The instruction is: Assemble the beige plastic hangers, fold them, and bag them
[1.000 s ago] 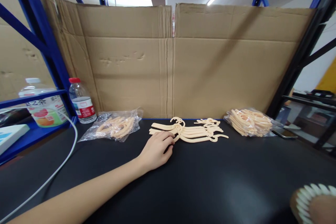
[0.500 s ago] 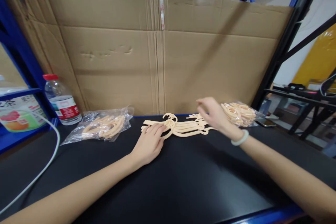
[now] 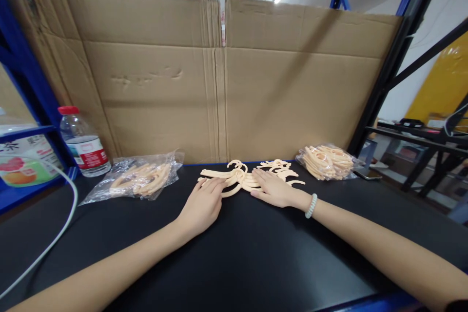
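A bunch of cream-coloured hangers [image 3: 239, 175] lies on the black table in front of me, hooks towards the back. My left hand [image 3: 204, 204] rests palm down at their left arms, fingers stretched out over them. Across the right arms of the same hangers lies my right hand [image 3: 274, 189], flat with its fingers extended; a pale coiled band circles that wrist. More cream pieces [image 3: 276, 163] show just behind and beyond the right hand, partly covered by it. Both palms hide parts of the hangers.
Clear plastic bags with cream hangers lie at the left [image 3: 141, 178] and right [image 3: 329, 161]. A red-capped bottle [image 3: 86, 146] stands at the far left near a white cable [image 3: 68, 224]. Cardboard [image 3: 161, 92] walls the back; a phone-like object [image 3: 368, 175] lies at the right.
My right hand has come down and left from above the right end of the hangers and now lies flat on them. My left hand stays at their left side.
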A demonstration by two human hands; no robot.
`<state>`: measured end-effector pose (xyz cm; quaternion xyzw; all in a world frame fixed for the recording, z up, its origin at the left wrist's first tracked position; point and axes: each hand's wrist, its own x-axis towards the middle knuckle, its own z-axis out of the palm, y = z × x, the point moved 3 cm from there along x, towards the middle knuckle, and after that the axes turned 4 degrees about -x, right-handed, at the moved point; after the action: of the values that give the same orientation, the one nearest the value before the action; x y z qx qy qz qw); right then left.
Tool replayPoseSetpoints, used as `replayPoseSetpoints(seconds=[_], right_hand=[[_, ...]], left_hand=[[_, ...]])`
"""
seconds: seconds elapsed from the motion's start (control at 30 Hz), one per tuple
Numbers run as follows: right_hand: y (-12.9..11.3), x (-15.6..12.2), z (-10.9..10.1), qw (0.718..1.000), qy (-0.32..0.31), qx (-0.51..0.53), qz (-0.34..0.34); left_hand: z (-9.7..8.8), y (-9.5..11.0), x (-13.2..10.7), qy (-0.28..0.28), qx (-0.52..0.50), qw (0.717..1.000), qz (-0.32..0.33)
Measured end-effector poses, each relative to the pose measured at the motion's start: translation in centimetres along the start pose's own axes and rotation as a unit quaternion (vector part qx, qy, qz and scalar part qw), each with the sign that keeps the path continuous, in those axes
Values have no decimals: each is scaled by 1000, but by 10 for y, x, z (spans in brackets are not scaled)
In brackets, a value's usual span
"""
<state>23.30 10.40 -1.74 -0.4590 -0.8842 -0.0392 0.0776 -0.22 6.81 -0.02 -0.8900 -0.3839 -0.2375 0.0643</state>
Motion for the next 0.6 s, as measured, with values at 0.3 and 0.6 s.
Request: replayPoseSetpoints(seconds=[0.3,0.6], right_hand=[[10,-7,-4,1000,17,-13,18],[95,32,-46,985,28,-24,169]], left_hand=[[2,18,-7,-58,-56,997,10],[-9,29,-9,-32,-114,989,89]])
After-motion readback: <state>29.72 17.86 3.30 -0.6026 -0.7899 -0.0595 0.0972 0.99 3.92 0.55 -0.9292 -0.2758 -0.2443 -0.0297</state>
